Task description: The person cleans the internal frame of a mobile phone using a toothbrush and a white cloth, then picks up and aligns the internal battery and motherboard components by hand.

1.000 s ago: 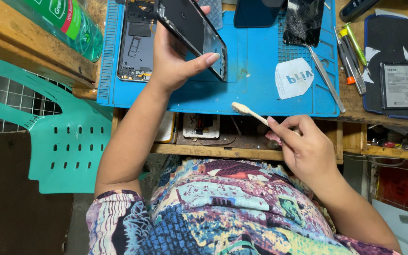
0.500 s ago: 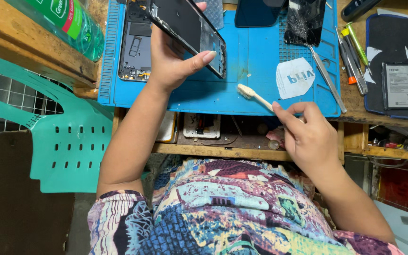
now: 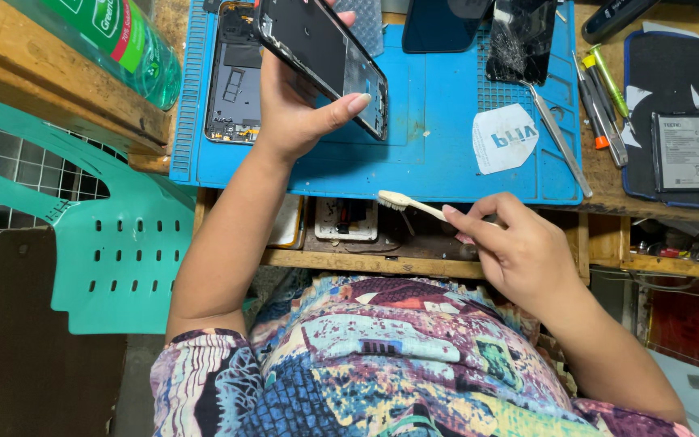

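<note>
My left hand (image 3: pixel 297 105) grips a dark phone frame (image 3: pixel 325 57) and holds it tilted above the blue work mat (image 3: pixel 438 158). Below the mat's front edge, my right hand (image 3: pixel 519 251) pinches a cream toothbrush (image 3: pixel 410 204) whose bristled head points left. The brush is apart from the phone frame, over an open wooden drawer (image 3: pixel 349 231). An opened phone body (image 3: pixel 235 77) with bare circuitry lies flat on the mat's left side.
A cracked screen (image 3: pixel 523 40), a round white sticker (image 3: pixel 503 139), metal tweezers (image 3: pixel 560 137) and pens (image 3: pixel 604 97) lie to the right. A battery (image 3: pixel 681 152) rests on a black mat. A green bottle (image 3: pixel 119 40) and a teal plastic chair (image 3: pixel 115 251) are at left.
My right hand has carried the toothbrush a little to the left and lower, below the mat's edge. My left hand keeps the phone frame in about the same place.
</note>
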